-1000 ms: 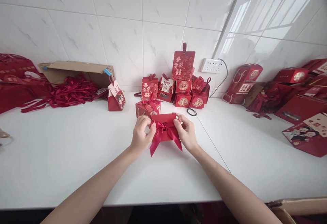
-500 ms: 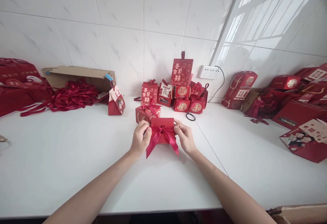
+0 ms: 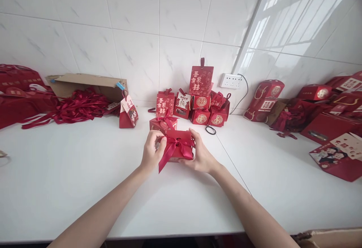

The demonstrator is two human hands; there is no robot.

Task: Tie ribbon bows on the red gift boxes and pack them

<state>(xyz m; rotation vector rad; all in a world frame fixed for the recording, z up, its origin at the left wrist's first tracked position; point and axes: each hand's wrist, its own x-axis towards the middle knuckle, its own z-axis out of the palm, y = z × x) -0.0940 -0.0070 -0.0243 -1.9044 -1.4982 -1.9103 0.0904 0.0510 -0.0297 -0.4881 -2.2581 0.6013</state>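
A small red gift box (image 3: 174, 135) stands on the white table in front of me, with a shiny red ribbon (image 3: 175, 144) tied in a bow across its front. My right hand (image 3: 201, 153) grips the box around its right side, thumb low on the front. On the left, my left hand (image 3: 153, 148) is closed in a pinch at the bow's left loop, and one ribbon tail hangs below it. Just behind stands another red box (image 3: 156, 124) with a ribbon on top, partly covered by my left hand and the front box.
Several red boxes (image 3: 201, 118) are stacked against the tiled wall, near a black ring (image 3: 210, 130). A cardboard box (image 3: 93, 78) spills red ribbons at left, beside a small triangular box (image 3: 127, 121). More red boxes (image 3: 319, 125) pile up at right, below a white power strip (image 3: 230, 80).
My right hand has gone from pinching the bow's right loop to gripping the box's right side. The box has tilted and turned slightly. My left hand stays at the left loop.
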